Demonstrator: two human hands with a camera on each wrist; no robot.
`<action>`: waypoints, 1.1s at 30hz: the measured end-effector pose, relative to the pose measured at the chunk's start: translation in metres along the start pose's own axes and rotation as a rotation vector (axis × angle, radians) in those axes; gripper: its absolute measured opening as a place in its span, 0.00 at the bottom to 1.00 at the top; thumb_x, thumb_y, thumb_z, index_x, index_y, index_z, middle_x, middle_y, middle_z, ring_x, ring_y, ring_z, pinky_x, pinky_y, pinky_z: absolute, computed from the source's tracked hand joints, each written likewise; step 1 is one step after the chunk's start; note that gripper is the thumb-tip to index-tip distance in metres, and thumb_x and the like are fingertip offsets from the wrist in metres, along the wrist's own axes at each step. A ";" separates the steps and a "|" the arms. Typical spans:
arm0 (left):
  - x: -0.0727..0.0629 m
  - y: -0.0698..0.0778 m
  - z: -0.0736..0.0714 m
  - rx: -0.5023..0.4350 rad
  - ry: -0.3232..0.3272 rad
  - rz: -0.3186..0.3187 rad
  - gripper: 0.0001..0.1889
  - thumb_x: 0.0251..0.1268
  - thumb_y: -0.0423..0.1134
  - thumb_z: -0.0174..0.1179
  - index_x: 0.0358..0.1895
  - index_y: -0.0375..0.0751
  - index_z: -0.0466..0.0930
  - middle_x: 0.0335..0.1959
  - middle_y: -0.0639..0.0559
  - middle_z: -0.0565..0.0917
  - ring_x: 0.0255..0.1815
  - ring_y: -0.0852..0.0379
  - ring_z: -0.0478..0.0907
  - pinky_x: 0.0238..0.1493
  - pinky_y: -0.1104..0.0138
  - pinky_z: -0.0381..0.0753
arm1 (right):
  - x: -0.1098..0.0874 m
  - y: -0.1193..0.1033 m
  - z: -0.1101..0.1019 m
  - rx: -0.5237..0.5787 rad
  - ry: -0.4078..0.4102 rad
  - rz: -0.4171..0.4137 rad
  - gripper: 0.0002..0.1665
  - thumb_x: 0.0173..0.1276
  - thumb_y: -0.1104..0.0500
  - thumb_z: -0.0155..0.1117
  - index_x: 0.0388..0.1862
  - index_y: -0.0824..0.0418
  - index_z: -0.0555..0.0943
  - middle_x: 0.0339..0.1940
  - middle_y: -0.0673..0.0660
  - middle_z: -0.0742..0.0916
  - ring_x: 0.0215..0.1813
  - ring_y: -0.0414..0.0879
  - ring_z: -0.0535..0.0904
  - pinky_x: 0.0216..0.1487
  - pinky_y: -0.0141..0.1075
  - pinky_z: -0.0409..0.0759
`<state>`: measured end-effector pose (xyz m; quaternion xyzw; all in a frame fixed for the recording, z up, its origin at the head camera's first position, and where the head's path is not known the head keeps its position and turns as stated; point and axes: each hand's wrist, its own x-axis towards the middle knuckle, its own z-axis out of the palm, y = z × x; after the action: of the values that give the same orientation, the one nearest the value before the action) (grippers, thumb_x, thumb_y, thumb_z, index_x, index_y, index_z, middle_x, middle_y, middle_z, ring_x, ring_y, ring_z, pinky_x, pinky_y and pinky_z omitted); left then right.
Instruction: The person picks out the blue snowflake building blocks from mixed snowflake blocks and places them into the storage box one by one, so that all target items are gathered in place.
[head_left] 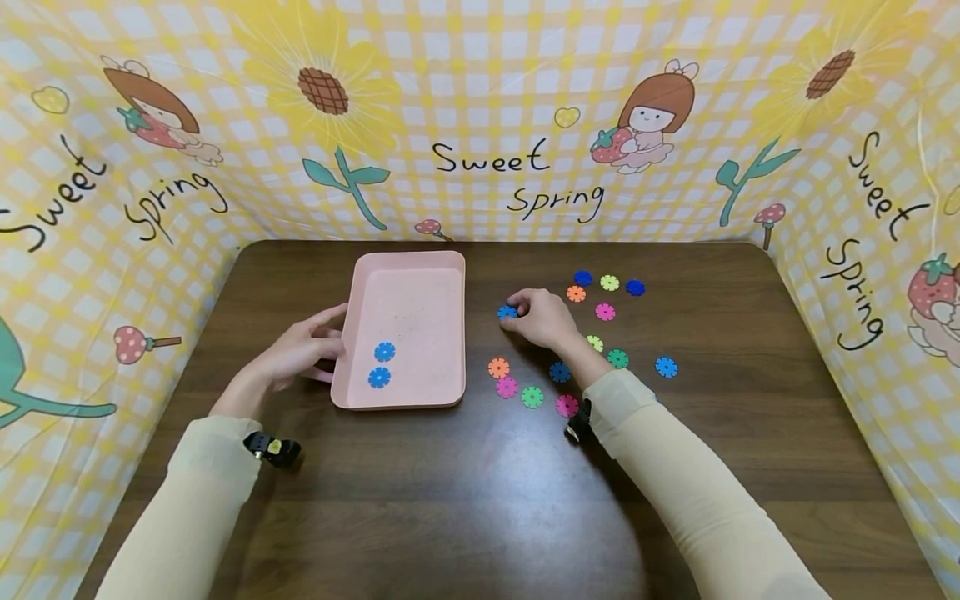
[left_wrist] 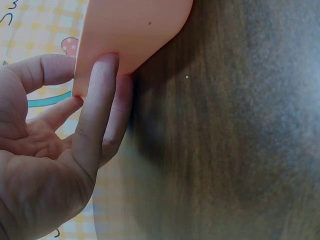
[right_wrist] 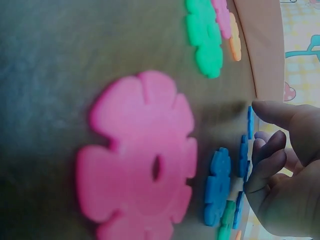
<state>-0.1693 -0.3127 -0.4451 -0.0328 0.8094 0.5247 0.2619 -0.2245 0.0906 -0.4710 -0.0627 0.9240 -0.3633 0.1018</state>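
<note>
My right hand [head_left: 542, 317] pinches a light-blue snowflake disc [head_left: 506, 312] between thumb and fingers, to the right of a pink tray [head_left: 463, 333]. Seen from the right wrist, that hand [right_wrist: 287, 170] has a thin blue edge at its fingertip. Two light-blue discs [head_left: 384, 352] lie one above the other in the lower left part of the tray. Against the tray's left wall rests my left hand [head_left: 303, 352]. The left wrist view shows its fingers [left_wrist: 102, 82] fairly straight, touching the outer side of the pink wall [left_wrist: 132, 35].
Flat notched discs lie scattered right of the tray: orange [head_left: 498, 367], pink [head_left: 507, 387], green [head_left: 532, 397], yellow-green [head_left: 610, 282], dark blue [head_left: 635, 287] and blue [head_left: 666, 367]. My right forearm [head_left: 637, 417] passes over part of them. A printed cloth [head_left: 480, 100] borders the brown table [head_left: 450, 500].
</note>
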 end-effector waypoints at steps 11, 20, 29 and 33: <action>-0.001 0.000 0.000 0.005 -0.002 -0.005 0.44 0.74 0.34 0.55 0.87 0.56 0.42 0.71 0.28 0.65 0.57 0.39 0.77 0.46 0.48 0.89 | 0.001 0.002 0.003 -0.019 0.014 0.021 0.19 0.65 0.49 0.77 0.51 0.56 0.87 0.39 0.52 0.84 0.40 0.49 0.78 0.40 0.41 0.76; 0.001 0.000 0.000 -0.004 0.000 -0.018 0.44 0.74 0.33 0.55 0.87 0.58 0.42 0.71 0.28 0.65 0.58 0.39 0.76 0.46 0.48 0.88 | 0.002 0.000 0.003 -0.027 -0.011 0.030 0.18 0.66 0.49 0.76 0.49 0.56 0.86 0.41 0.53 0.83 0.41 0.50 0.78 0.43 0.43 0.77; -0.001 0.002 0.000 0.001 0.005 -0.012 0.44 0.74 0.33 0.55 0.87 0.56 0.42 0.71 0.28 0.65 0.58 0.39 0.76 0.46 0.48 0.88 | 0.001 -0.002 0.005 -0.035 -0.005 -0.023 0.16 0.66 0.52 0.76 0.49 0.55 0.82 0.41 0.52 0.84 0.42 0.50 0.79 0.45 0.45 0.78; -0.001 0.001 0.000 0.007 0.007 -0.008 0.44 0.74 0.33 0.56 0.87 0.56 0.43 0.70 0.28 0.66 0.55 0.40 0.79 0.45 0.49 0.89 | -0.001 -0.003 0.006 -0.012 0.003 -0.044 0.14 0.68 0.53 0.74 0.49 0.53 0.83 0.37 0.51 0.85 0.39 0.50 0.79 0.42 0.44 0.77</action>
<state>-0.1683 -0.3121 -0.4436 -0.0367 0.8120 0.5206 0.2612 -0.2224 0.0845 -0.4728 -0.0832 0.9247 -0.3598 0.0918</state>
